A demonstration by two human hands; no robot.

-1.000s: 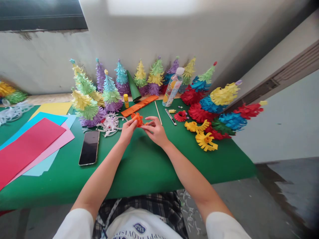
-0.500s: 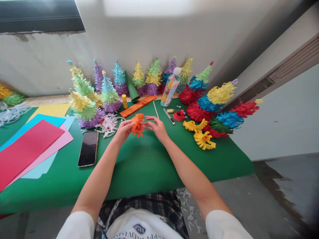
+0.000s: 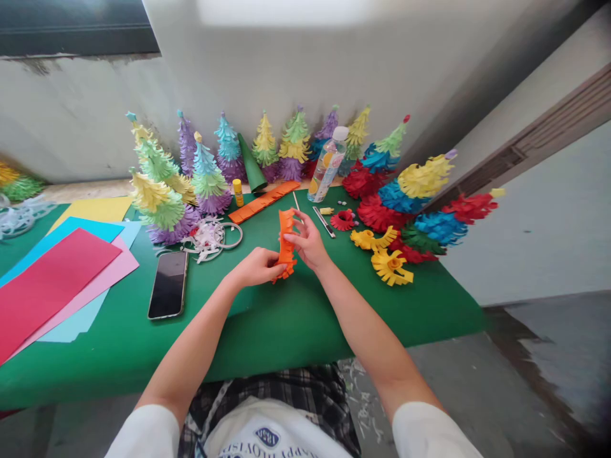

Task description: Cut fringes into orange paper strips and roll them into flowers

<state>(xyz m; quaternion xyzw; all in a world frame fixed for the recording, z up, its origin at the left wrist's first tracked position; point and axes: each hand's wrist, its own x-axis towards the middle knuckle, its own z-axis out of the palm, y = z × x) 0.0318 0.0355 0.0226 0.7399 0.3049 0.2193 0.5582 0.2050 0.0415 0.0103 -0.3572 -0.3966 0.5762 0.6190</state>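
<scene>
Both hands hold one fringed orange paper strip [image 3: 286, 236] above the green table. My left hand [image 3: 260, 266] pinches its lower, curled end. Higher up, my right hand [image 3: 309, 242] grips the strip's right side between thumb and fingers. Behind them a second orange strip [image 3: 262, 202] lies flat, with a yellow glue stick [image 3: 237, 192] beside it and a dark green paper cone [image 3: 251, 166] at its back. A thin stick [image 3: 298, 202] and a cutter knife [image 3: 324, 222] are just beyond my right hand.
Fringed paper trees [image 3: 210, 178] line the wall, with a plastic bottle [image 3: 327, 164] among them. Yellow fringed curls [image 3: 392, 267] and a red one [image 3: 342, 220] lie right. Left are a phone [image 3: 168, 285], paper scraps with a white ring [image 3: 210, 238], and coloured sheets [image 3: 62, 286].
The orange strip, bunched in a curl before, is now stretched out upright. Both hands have moved right, the left one also nearer to me, and the right hand's fingers have closed on the strip.
</scene>
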